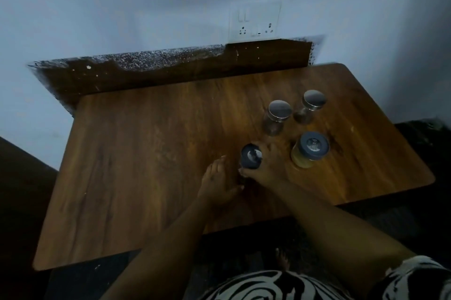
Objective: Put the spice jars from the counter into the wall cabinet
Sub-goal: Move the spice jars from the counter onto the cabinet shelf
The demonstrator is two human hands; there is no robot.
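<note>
Four spice jars stand on the wooden surface (pixel 146 153) in my head view, the only view I have. My right hand (pixel 264 168) is wrapped around the dark-lid jar (pixel 251 159), with fingers on its far side and the thumb on its near side. My left hand (pixel 219 182) lies open just to the left of that jar, palm by the wood, holding nothing.

Just to the right of my right hand stands the yellow jar (pixel 308 150) with a blue lid. Past my fingertips stand two clear jars with shiny lids, the nearer clear jar (pixel 277 117) and the farther clear jar (pixel 308 107).

I think my knuckles could bump the yellow jar when I lift, because it is so close. My fingers could also knock the nearer clear jar over. The room is dim, so I cannot see how firm my grip is, and the jar may slip. I cannot see the wall cabinet, so I would be lifting toward a place I have not found.
</note>
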